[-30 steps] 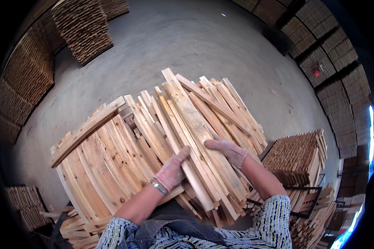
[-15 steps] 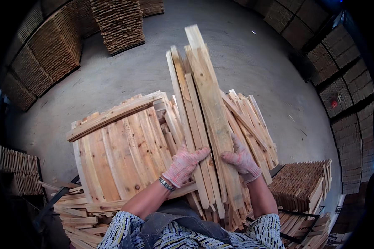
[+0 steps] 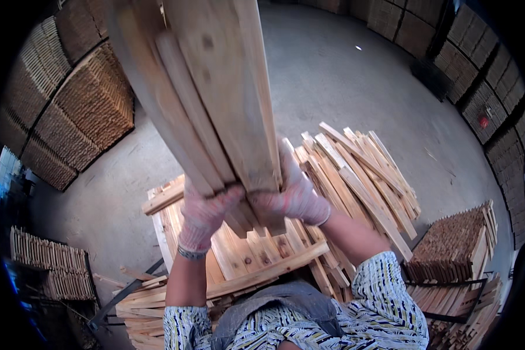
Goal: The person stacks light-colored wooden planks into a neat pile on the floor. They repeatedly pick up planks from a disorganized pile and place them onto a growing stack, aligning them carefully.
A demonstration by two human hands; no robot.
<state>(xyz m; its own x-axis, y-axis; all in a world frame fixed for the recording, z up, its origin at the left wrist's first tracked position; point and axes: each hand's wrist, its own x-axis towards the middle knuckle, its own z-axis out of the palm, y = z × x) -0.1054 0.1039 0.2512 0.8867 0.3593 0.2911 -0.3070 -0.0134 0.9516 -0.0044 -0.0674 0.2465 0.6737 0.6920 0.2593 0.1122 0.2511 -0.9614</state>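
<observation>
A bundle of long wooden boards [image 3: 221,99] stands tilted up before me, its top running out of the picture. My left hand [image 3: 207,213], in a pinkish-white knit glove, is closed round the bundle's left side near its lower end. On the right side my right hand [image 3: 294,195], gloved alike, grips the same boards, the thumbs of both hands lying on the near faces. Below the bundle lies a panel of planks [image 3: 236,256] edged by a near crosswise batten [image 3: 274,269] and a far crosswise batten [image 3: 164,198]. The boards hide much of the panel.
To the right of the panel lies a loose pile of narrow boards [image 3: 356,175]. A stack of wood pieces [image 3: 449,245] stands at the right, above a black metal frame [image 3: 449,318]. More boards [image 3: 140,315] lie at lower left. Tall timber stacks [image 3: 87,105] line the grey floor [image 3: 332,76].
Both hands have lifted the boards from over the loose pile and swung them left, above the panel. The bundle is now tilted up closer to me.
</observation>
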